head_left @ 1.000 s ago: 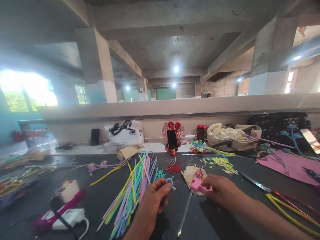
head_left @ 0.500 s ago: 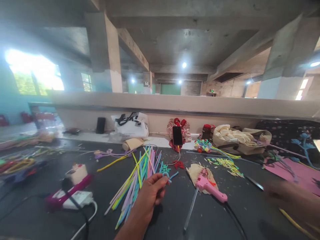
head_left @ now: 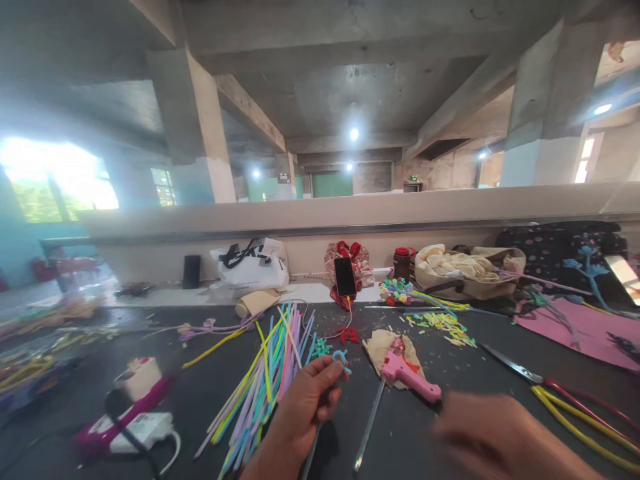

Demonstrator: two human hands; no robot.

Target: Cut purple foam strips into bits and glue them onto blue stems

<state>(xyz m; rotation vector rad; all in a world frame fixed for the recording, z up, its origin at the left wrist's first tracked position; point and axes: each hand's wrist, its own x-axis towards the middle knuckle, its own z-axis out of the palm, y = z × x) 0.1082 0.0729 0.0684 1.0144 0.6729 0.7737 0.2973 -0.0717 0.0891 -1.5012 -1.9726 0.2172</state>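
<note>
Right hand [head_left: 480, 433] blurred, fingers indistinct.

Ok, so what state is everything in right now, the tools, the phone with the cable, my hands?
Left hand: pinching the blue stem
Blue stem: bent into a loop
Right hand: blurred, grip unclear
Glue gun: lying down, not held
Scissors: lying down, blades apparently together
Phone: propped up, cable in, screen dark
Bottle: upright, red lid on
Ceiling light: on

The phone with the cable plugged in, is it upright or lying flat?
Upright: the phone stands before the red-patterned bundle, its dark screen facing the camera.
</note>
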